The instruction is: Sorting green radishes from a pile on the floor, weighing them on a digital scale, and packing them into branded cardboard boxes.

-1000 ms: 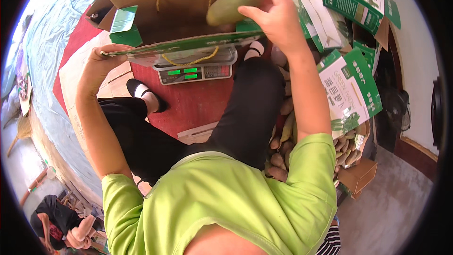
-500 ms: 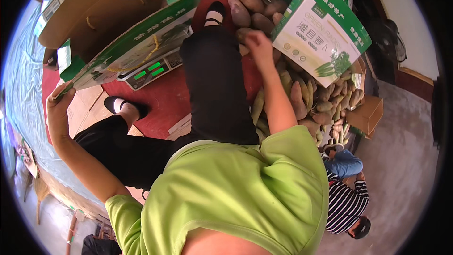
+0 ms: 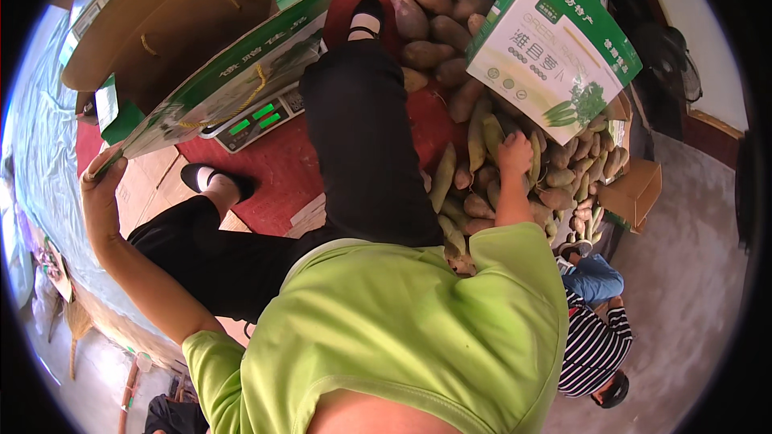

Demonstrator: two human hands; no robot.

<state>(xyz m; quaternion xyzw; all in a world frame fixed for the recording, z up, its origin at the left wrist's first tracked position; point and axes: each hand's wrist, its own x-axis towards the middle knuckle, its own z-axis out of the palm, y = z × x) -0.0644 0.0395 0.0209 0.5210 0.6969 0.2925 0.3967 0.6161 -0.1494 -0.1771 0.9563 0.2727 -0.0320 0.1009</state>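
My left hand point(image 3: 103, 185) is closed on the near corner of a large open gift carton point(image 3: 233, 72) with a green and white front and rope handles. The carton sits on a digital scale point(image 3: 256, 124) whose display glows green. At right, my right hand point(image 3: 515, 154) is down on a heap of roots, fingers curled beside long green radishes point(image 3: 492, 138). What is under those fingers is hidden. Brownish-pink sweet potatoes point(image 3: 426, 54) lie farther off, and more are mixed among the radishes.
A green and white carton point(image 3: 551, 52) lies over the heap, with a brown open box point(image 3: 631, 193) beyond it. A person in a striped shirt point(image 3: 593, 345) is at the lower right. A dark fan point(image 3: 667, 60) stands by the wall. Plastic sheeting point(image 3: 40, 128) covers the left side.
My right hand has come back and to the right, from the sweet potatoes down to the green radishes. My left hand stays on the carton's corner.
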